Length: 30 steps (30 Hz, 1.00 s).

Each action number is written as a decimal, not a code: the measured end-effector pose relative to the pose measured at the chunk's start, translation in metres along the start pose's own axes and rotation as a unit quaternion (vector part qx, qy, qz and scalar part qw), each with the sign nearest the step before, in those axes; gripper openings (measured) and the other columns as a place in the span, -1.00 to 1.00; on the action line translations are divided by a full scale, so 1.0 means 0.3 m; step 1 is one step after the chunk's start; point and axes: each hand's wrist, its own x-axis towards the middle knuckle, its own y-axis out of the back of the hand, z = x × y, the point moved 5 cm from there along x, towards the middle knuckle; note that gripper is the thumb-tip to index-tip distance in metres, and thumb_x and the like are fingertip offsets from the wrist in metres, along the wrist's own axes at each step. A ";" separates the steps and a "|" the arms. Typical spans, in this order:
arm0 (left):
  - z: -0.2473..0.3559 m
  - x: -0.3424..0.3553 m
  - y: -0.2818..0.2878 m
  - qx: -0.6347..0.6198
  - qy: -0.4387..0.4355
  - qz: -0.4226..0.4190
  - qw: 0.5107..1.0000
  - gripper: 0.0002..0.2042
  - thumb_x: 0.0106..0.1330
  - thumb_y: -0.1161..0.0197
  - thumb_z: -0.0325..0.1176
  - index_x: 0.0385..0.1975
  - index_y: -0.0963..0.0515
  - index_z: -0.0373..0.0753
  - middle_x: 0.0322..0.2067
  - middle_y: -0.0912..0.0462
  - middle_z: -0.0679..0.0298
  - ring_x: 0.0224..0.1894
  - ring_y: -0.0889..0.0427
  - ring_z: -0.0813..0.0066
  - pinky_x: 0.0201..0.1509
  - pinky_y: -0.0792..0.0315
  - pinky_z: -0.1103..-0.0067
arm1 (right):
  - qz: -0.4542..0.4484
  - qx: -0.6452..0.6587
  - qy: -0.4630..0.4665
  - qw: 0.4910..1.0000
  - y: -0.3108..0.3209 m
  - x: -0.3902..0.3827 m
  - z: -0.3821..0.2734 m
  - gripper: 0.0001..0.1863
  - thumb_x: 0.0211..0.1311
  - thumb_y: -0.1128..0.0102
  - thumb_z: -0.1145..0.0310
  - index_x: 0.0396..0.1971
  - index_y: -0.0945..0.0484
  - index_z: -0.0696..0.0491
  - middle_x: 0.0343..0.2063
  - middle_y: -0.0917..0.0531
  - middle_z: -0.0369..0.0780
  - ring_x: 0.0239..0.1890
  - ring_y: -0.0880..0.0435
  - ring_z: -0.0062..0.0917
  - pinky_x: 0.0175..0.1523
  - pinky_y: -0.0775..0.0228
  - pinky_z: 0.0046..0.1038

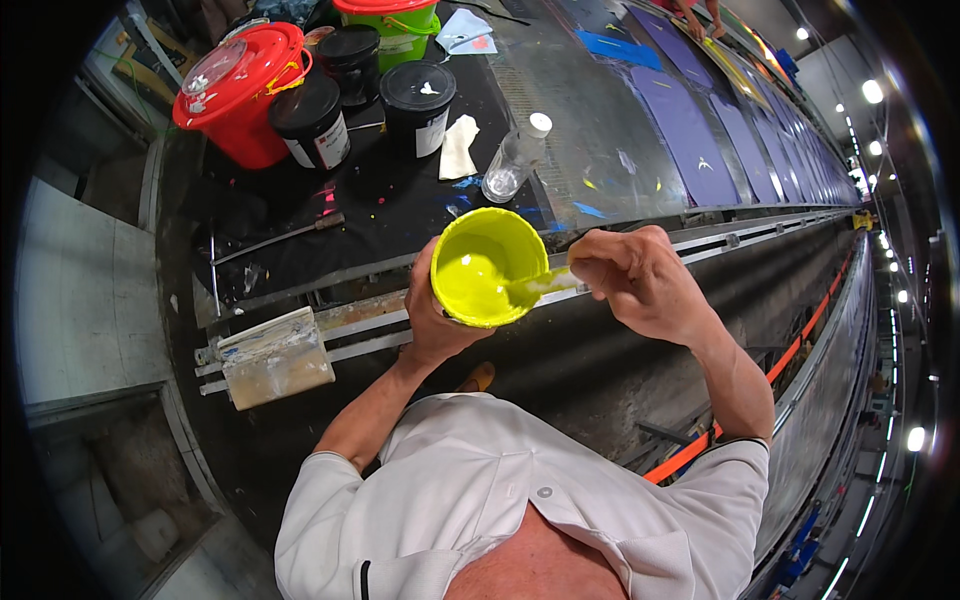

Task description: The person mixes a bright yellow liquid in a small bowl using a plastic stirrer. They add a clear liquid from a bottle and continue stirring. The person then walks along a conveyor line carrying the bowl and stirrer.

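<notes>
A tub of bright yellow-green ink or paint (pixel 470 262) is in front of my chest, its inside and rim coated with the colour. My left hand (pixel 430 325) wraps round its left side and underside, with part of the fingers hidden behind it. My right hand (pixel 640 285) pinches a flat stirring stick (pixel 552 283) smeared with the same yellow-green. The stick's lower end dips into the thick liquid over the tub's right rim. Just beyond the tub, a clear bottle with a white cap (pixel 515 160) stands on the table.
Black lidded tubs (pixel 417 100), a red lidded bucket (pixel 240 95) and a green bucket (pixel 395 40) stand at the far left. Nearby are a white cloth (pixel 459 148) and a T-handled tool (pixel 285 237). Purple fabric pieces (pixel 685 130) line the long table; another person's hands (pixel 700 20) work there.
</notes>
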 end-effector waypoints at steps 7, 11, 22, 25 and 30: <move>0.026 0.013 -0.010 0.017 -0.020 0.002 1.000 0.06 -0.26 -0.77 -0.31 0.32 -0.24 -0.33 0.20 -0.49 0.05 0.22 -0.54 0.16 0.33 -0.38 0.34 | 0.070 0.227 -0.173 0.956 -0.053 0.005 0.064 -0.92 0.36 -0.20 0.50 -0.23 -0.64 0.13 -0.59 -0.58 -0.31 -0.55 -0.52 -0.76 -0.48 -0.32 -0.56; 0.019 0.012 -0.003 0.009 -0.020 0.004 1.000 0.04 -0.25 -0.76 -0.30 0.31 -0.25 -0.33 0.20 -0.48 0.05 0.22 -0.53 0.16 0.34 -0.38 0.33 | 0.128 -0.118 0.052 0.983 -0.007 0.023 -0.006 -0.87 0.14 -0.15 0.68 -0.34 -0.55 0.15 -0.52 -0.59 -0.11 -0.53 -0.57 -0.22 -0.43 -0.30 -0.34; -0.015 0.001 -0.008 -0.011 0.016 0.003 1.000 0.06 -0.25 -0.76 -0.30 0.33 -0.23 -0.33 0.18 -0.50 0.05 0.21 -0.54 0.16 0.33 -0.38 0.34 | 0.060 0.226 -0.184 0.955 -0.068 0.019 0.064 -0.93 0.33 -0.20 0.54 -0.24 -0.62 0.14 -0.57 -0.60 -0.32 -0.55 -0.52 -0.74 -0.45 -0.33 -0.57; 0.004 0.016 -0.005 0.007 0.000 0.000 1.000 0.07 -0.26 -0.76 -0.31 0.33 -0.22 -0.34 0.18 -0.50 0.05 0.21 -0.54 0.16 0.33 -0.38 0.34 | 0.135 0.028 -0.018 0.990 -0.023 0.028 0.038 -0.85 0.21 -0.15 0.67 -0.27 -0.59 0.13 -0.53 -0.59 -0.16 -0.58 -0.55 -0.39 -0.42 -0.38 -0.38; 0.010 0.026 0.007 0.018 -0.018 0.011 1.000 0.05 -0.26 -0.75 -0.32 0.32 -0.24 -0.34 0.17 -0.50 0.06 0.21 -0.54 0.17 0.33 -0.38 0.34 | 0.043 -0.072 0.007 0.996 0.004 0.017 -0.005 -0.88 0.16 -0.19 0.67 -0.31 -0.58 0.16 -0.54 -0.61 -0.13 -0.57 -0.51 -0.22 -0.43 -0.33 -0.36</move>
